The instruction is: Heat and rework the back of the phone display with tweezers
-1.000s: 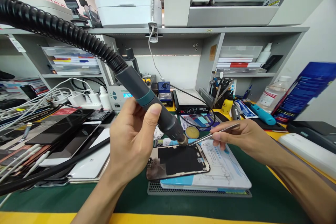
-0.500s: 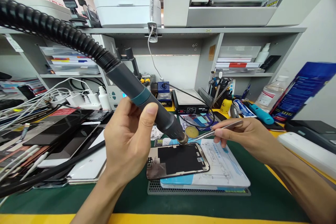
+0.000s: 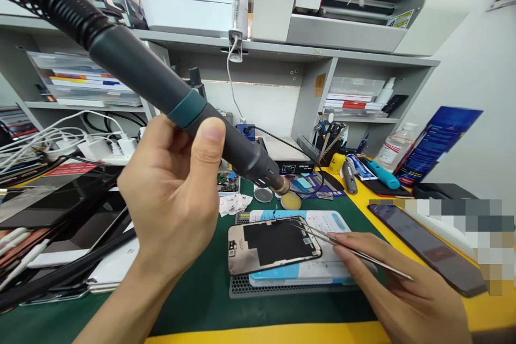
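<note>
Two hands in view, one left hand (image 3: 173,188) and one right hand (image 3: 407,290), with one hot-air gun (image 3: 189,107) and one pair of tweezers (image 3: 360,253) between them. Just one phone screen (image 3: 274,244). I get two little round tins, a yellowish tin (image 3: 291,200) and a grey tin (image 3: 263,194), plus three bottles: clear bottle (image 3: 393,150), squat yellow bottle (image 3: 337,163), white bottle (image 3: 386,91). Then one blue-and-white tube (image 3: 365,167), one teal tool (image 3: 384,173), one tall blue packet (image 3: 441,142). Up top, two machines, a smaller white machine (image 3: 189,8) and a big machine (image 3: 342,29). White cables (image 3: 84,113)? Honestly too tangled to count.
</note>
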{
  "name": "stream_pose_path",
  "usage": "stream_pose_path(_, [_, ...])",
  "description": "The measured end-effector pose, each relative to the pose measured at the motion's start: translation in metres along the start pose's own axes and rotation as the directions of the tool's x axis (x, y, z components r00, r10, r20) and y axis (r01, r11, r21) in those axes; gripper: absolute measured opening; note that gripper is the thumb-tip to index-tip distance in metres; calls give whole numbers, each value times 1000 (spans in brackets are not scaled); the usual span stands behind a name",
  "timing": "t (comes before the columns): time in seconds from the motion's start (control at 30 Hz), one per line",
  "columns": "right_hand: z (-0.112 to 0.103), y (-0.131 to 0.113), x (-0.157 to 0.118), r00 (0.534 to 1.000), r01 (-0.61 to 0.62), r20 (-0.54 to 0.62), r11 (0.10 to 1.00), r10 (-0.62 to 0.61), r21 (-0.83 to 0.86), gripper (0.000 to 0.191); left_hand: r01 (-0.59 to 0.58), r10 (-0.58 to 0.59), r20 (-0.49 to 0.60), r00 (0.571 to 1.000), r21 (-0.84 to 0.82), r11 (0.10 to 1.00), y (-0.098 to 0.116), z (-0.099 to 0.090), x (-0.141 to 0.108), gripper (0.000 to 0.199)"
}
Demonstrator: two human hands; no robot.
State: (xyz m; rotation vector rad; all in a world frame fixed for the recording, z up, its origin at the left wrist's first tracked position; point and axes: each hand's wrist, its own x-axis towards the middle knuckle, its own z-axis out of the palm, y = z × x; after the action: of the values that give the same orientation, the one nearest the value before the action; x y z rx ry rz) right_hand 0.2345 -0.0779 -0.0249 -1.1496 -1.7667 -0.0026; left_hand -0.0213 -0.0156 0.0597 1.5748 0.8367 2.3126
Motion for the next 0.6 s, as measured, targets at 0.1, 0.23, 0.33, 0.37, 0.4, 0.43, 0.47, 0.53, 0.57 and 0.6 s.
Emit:
stream_pose_path(0.1, [4,1,2,998,64,11,998,-64,-27,18,6,-5,-32,999,23,1000,-4,-2,-3,18])
stream_pose_path(0.23, [8,0,-1,993,116,40,989,-113,-88,17,22,-22,-11,1000,24,999,-6,-2,-7,20])
stream_pose_path(0.33, [10,-4,-1,992,127,39,983,-123,-135,13,8,-8,11,1000,31,999,-4,-1,-10,19])
stream_pose_path(0.37, [10,-5,-1,991,132,24,980,-129,-150,11,1,-1,16,1000,30,1000,-4,0,-10,18])
stream_pose_path(0.4, [10,-7,-1,991,135,15,977,-135,-166,10,-8,7,18,1000,24,1000,-3,1,-11,17])
stream_pose_path(0.43, [11,-10,0,990,136,2,974,-138,-179,9,-15,15,19,1000,20,1000,-3,1,-12,16])
stream_pose_path(0.47, [11,-12,0,990,133,-11,973,-138,-187,8,-20,20,20,1000,22,1000,-3,2,-13,15])
stream_pose_path(0.53, [13,-16,1,991,125,-27,974,-132,-191,7,-10,10,21,1000,39,999,-2,2,-15,14])
stream_pose_path(0.57, [15,-17,1,992,118,-29,975,-125,-191,7,4,-5,26,1000,49,999,-1,1,-16,15])
stream_pose_path(0.6, [16,-18,1,993,107,-32,976,-116,-189,7,21,-23,30,999,61,998,-1,0,-17,16])
